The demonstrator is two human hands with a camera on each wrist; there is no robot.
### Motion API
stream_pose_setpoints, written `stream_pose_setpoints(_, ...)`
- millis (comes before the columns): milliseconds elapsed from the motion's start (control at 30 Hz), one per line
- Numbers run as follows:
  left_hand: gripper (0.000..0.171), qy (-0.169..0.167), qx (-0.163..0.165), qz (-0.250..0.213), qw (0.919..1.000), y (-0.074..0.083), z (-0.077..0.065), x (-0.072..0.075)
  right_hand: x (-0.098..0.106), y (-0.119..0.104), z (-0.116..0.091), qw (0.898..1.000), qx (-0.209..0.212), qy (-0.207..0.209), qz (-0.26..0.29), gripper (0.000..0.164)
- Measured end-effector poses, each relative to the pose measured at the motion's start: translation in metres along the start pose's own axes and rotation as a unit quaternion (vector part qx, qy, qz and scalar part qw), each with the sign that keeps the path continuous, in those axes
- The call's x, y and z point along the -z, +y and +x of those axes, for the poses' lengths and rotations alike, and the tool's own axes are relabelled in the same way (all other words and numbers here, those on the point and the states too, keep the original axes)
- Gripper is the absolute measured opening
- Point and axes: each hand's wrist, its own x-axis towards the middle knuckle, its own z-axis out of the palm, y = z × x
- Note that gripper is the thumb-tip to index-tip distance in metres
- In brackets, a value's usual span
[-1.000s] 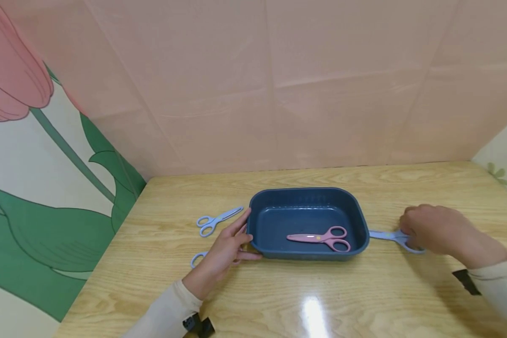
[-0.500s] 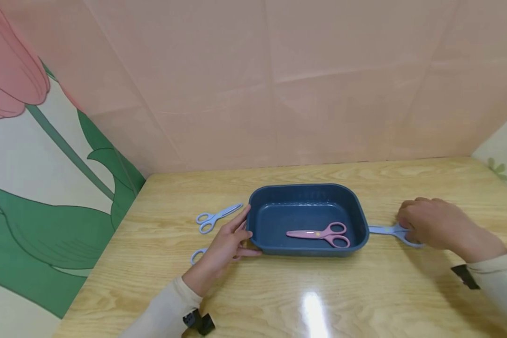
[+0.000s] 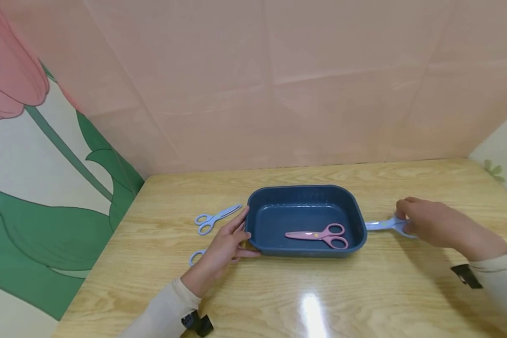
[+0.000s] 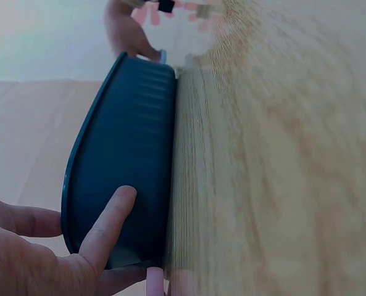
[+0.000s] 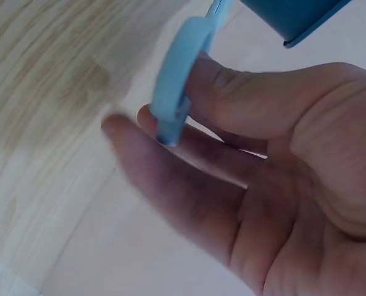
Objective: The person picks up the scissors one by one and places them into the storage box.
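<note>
The dark blue rectangular tray (image 3: 304, 253) rests on the table with pink scissors (image 3: 314, 235) lying inside. My left hand (image 3: 224, 244) touches its near left corner; in the left wrist view one straight finger presses the outer wall (image 4: 124, 148). My right hand (image 3: 439, 223) pinches light blue scissors (image 3: 382, 225) by the handle loops, right of the tray. Their blades point left, ending at the tray's right wall in the head view. The right wrist view shows one blue loop (image 5: 176, 74) between thumb and fingers.
Another pair of light blue scissors (image 3: 215, 219) lies left of the tray. Below it, a blue handle loop (image 3: 197, 257) shows partly behind the left hand. A pink piece (image 4: 155, 280) lies near that hand, mostly hidden. A pink-covered wall (image 3: 270, 94) stands behind the wooden table (image 3: 253, 300).
My right hand and the blue scissors have shifted slightly up and left in the head view, with more of the blades turned into view. The left hand stays at the tray.
</note>
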Motion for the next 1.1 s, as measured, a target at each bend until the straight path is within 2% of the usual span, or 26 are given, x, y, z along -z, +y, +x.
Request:
stream_pose_setpoints(167,0.07,-0.002,-0.003,-0.002,1.0,0.0,0.0,0.0,0.007,0.001,0.002,1.0,-0.014,0.008,0.02,0.023)
stream_pose_setpoints(567,0.07,-0.005,-0.005,-0.007,0.9999,-0.001,0.0,0.001,0.025,0.001,0.001,0.996,0.009,0.082,0.017,0.026)
stream_pose_setpoints(833,0.07,0.0,0.004,-0.003,1.0,-0.002,-0.001,0.003,0.028,-0.004,0.002,0.997,0.0,0.077,0.024,0.03)
stream_pose_setpoints(1100,0.069,-0.003,0.003,-0.003,1.0,-0.002,-0.001,0.003,0.028,-0.003,0.001,0.996,0.006,0.088,0.016,0.023)
